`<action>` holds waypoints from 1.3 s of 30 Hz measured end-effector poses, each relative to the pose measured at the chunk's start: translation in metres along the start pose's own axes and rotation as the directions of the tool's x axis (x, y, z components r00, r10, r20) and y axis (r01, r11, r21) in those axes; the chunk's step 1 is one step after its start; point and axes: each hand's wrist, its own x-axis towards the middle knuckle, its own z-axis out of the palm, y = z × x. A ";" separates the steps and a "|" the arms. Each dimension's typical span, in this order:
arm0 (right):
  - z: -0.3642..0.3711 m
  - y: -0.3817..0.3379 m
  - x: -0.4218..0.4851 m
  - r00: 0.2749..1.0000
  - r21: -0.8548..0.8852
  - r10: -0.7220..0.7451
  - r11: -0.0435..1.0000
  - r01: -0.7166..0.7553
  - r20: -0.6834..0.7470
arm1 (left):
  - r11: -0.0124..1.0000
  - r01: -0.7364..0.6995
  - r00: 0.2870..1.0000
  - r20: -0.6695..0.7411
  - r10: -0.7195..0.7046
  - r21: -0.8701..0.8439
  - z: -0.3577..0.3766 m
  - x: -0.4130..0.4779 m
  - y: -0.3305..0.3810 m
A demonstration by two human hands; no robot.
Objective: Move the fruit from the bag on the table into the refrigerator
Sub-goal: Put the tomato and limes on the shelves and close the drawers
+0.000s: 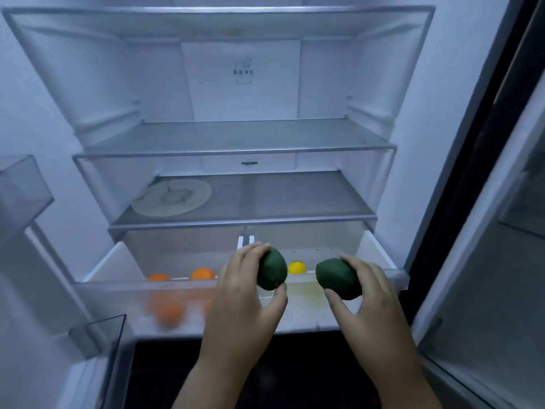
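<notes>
- Left hand (pixel 244 287): fingers and thumb clamped on a dark green rounded fruit (pixel 271 273), held above the front edge of the pulled-out clear plastic crisper drawer (pixel 188 302).
- Right hand (pixel 370 293): gripping a second dark green fruit (pixel 338 279), same height, just right of the first; the two fruits apart.
- In the drawer: two orange round fruits (pixel 202 273) on the left, one yellow fruit (pixel 296 267) right of centre, between the green ones.
- White refrigerator (pixel 244 93) open; flat pale round disc (pixel 172 197) on the lowest glass shelf (pixel 295 199).
</notes>
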 end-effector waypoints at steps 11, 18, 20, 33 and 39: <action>0.052 0.028 0.046 0.995 -0.097 0.092 0.991 -0.088 0.040 | 1.000 -0.007 0.994 0.110 0.007 -0.006 0.033 0.053 -0.067; 0.082 0.032 0.084 0.997 -0.102 0.056 0.994 -0.050 0.057 | 0.999 0.026 0.996 0.087 -0.028 0.019 0.037 0.081 -0.094; 0.086 0.035 0.097 0.997 -0.101 0.048 0.994 -0.041 0.063 | 0.999 0.033 0.996 0.087 -0.035 0.023 0.044 0.090 -0.097; 0.074 0.100 0.222 0.997 -0.087 0.068 0.994 -0.065 0.040 | 0.996 -0.075 0.984 0.166 0.066 0.048 0.136 0.186 -0.079; 0.078 0.141 0.279 0.981 -0.217 0.176 0.964 -0.155 0.081 | 0.990 -0.107 0.944 0.322 0.074 0.086 0.196 0.238 -0.069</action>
